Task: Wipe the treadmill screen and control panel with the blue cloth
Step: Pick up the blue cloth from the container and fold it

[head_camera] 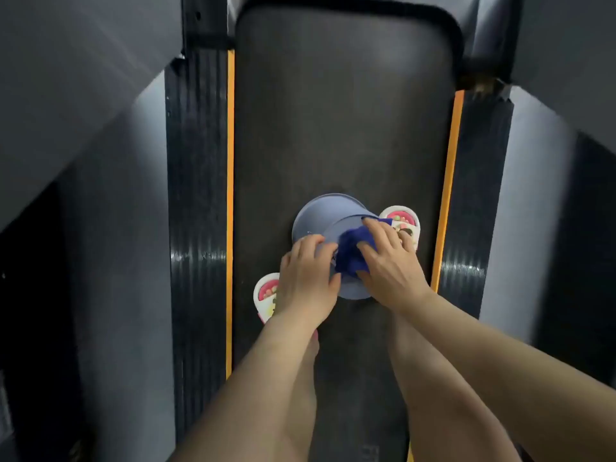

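View from the head camera, looking straight down at the treadmill belt [340, 111]. A pale blue bucket [320, 215] stands on the belt between the person's two feet, each in a white patterned slipper [266, 291], with orange strips [230, 195] marking the belt's edges on both sides. The blue cloth [350, 251] sits bunched at the bucket's near rim, between the hands. The right hand [390, 265] grips the cloth, fingers curled over its right side and thumb below; the left hand [306, 278] rests against the bucket's near-left rim with fingers bent over it, apparently steadying the bucket, though whether it also pinches the cloth's edge cannot be told. The cloth is probably held low over the bucket so that any drips fall inside and not on the belt (wetness itself is not visible here). The screen and control panel are out of view, so wiping has seemingly not begun; the step in hand appears to be taking up or wringing the cloth.
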{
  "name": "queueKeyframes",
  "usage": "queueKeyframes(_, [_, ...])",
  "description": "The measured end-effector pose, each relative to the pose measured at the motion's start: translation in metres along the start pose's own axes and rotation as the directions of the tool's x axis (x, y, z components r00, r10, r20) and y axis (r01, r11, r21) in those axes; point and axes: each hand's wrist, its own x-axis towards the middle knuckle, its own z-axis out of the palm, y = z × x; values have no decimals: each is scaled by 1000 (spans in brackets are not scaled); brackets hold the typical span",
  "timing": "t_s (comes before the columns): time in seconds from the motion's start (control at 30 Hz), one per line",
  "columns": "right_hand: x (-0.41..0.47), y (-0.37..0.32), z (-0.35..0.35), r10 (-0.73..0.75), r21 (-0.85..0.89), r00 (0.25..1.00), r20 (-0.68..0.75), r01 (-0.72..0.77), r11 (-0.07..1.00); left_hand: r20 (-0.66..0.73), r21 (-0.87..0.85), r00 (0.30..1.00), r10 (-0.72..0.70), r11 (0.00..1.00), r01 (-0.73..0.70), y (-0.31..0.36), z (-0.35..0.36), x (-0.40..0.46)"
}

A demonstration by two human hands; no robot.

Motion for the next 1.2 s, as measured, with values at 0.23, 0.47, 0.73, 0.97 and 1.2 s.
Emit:
queueKeyframes(0.23, [5,0,31,-10,-119,996,-88,-1,993,-24,-15,999,-43,999,42,-20,33,2])
queueKeyframes(0.47, [0,1,-24,178,157,972,-156,-153,976,-110,-97,994,-30,995,20,4,-11,-14])
queueKeyframes(0.73, [-22,-17,-190,360,409,890,-279,-228,883,-358,-248,926,122,943,-221,82,-127,-58])
queueKeyframes(0.97, [-58,-32,-363,366,487,787,-496,-97,868,-516,-159,811,276,899,-407,159,-260,-137])
queueKeyframes(1.2, [-102,-43,-529,333,455,610,-719,50,889,-618,19,643,453,826,-563,233,-386,-231])
